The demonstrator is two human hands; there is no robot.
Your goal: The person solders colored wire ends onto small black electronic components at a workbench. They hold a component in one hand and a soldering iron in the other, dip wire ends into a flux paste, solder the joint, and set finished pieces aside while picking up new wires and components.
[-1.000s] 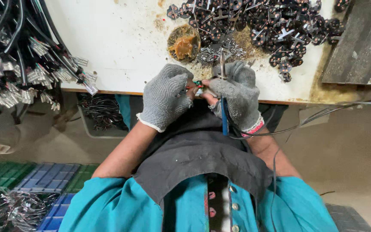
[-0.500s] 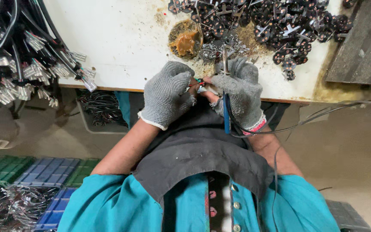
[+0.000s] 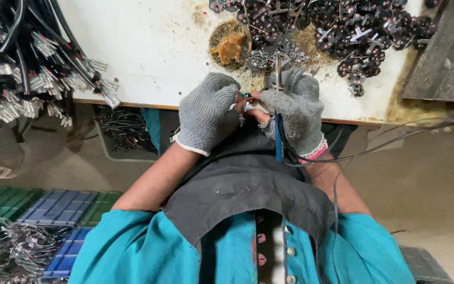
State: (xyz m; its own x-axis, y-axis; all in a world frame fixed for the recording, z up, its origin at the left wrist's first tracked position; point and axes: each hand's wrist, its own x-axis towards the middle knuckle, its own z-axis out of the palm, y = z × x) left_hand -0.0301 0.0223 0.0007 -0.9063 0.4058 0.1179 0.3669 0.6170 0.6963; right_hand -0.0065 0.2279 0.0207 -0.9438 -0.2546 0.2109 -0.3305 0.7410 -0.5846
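Both gloved hands are curled shut: left hand (image 3: 204, 112) pinches a small part (image 3: 244, 100), right hand (image 3: 296, 109) grips a blue-handled tool (image 3: 278, 138).

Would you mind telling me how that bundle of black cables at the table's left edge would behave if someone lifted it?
The bundle of black cables would probably flop and droop, since its strands already hang over the table edge. Its loose connector ends likely splay and snag. It looks fairly heavy as a mass.

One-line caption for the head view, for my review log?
Two grey-gloved hands, left hand and right hand, pinch a small wired part at the white table edge.
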